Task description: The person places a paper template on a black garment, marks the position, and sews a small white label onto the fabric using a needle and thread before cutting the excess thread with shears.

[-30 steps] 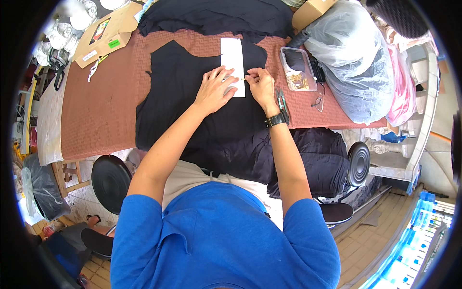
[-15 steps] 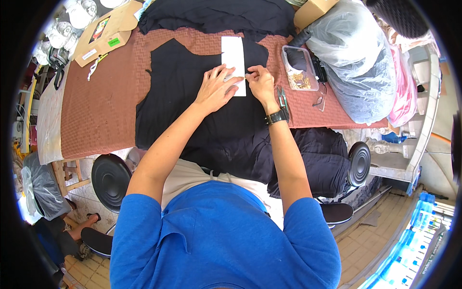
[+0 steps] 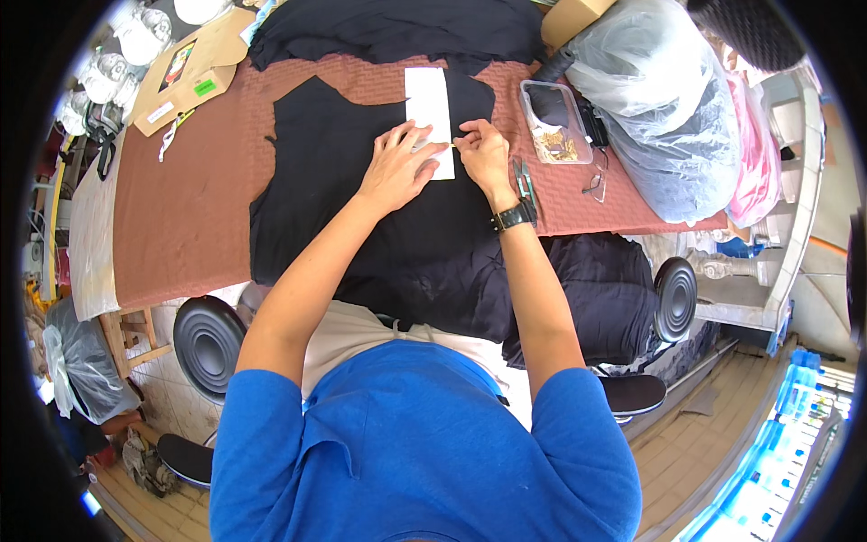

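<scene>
A black cut fabric piece (image 3: 325, 181) lies spread on the table, with a narrow white paper strip (image 3: 427, 90) upright across its right part. My left hand (image 3: 397, 167) rests with fingers spread over the lower part of the strip, pressing it on the fabric. At the strip's right edge my right hand (image 3: 485, 155) is closed in a pinch. A tiny pale yellow bit shows by its fingertips, too small to name. Just right of that wrist, small thread snips (image 3: 525, 181) lie on the table.
A brown textured cloth (image 3: 190, 217) covers the table. To the right are a clear plastic box (image 3: 558, 126) with small gold-coloured pieces, eyeglasses (image 3: 594, 187) and large plastic-wrapped bundles (image 3: 664, 117). Cardboard (image 3: 194, 77) lies far left; more black fabric (image 3: 397, 32) lies at the back.
The whole view has shifted slightly. Both hands keep nearly the same places on the strip, and the right fingers still pinch beside its edge.
</scene>
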Motion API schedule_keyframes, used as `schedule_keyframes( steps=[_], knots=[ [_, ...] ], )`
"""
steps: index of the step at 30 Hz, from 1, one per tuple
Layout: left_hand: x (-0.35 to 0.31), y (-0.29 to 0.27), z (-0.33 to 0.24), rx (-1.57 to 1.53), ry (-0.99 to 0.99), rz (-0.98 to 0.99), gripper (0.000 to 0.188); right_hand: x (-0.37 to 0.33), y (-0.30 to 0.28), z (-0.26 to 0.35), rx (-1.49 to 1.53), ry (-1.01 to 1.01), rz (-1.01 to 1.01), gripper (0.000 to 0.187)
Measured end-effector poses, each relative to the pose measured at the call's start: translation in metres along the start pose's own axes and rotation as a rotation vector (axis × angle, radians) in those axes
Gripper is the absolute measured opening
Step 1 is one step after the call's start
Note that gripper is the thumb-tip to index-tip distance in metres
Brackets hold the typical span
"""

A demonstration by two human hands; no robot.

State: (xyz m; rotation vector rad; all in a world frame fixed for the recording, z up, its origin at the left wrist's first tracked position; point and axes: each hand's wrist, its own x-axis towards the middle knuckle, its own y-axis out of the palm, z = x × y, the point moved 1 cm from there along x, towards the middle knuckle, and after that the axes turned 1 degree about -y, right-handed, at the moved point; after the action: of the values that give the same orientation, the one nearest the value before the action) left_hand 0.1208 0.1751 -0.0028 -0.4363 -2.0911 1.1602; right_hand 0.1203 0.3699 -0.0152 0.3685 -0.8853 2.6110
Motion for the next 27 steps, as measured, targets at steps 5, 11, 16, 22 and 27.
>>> schedule_keyframes(
  steps=[5,11,16,22,27],
  knots=[
    [-0.001,0.000,0.002,0.006,-0.016,0.022,0.035,-0.008,-0.012,0.022,0.113,-0.043,-0.063,0.019],
    [-0.001,-0.001,-0.001,0.029,-0.006,0.018,0.034,-0.027,-0.082,0.011,-0.148,-0.126,-0.330,0.019],
    [-0.002,0.001,0.001,0.039,0.000,0.013,0.034,-0.011,-0.123,-0.027,-0.241,0.054,-0.388,0.013],
    [-0.002,0.001,0.001,0.016,-0.006,0.007,0.034,0.015,-0.109,-0.029,-0.364,-0.055,-0.275,0.015],
    [-0.002,0.001,0.001,0.005,-0.006,-0.001,0.034,0.013,-0.100,-0.035,-0.360,-0.140,-0.324,0.008]
  ],
)
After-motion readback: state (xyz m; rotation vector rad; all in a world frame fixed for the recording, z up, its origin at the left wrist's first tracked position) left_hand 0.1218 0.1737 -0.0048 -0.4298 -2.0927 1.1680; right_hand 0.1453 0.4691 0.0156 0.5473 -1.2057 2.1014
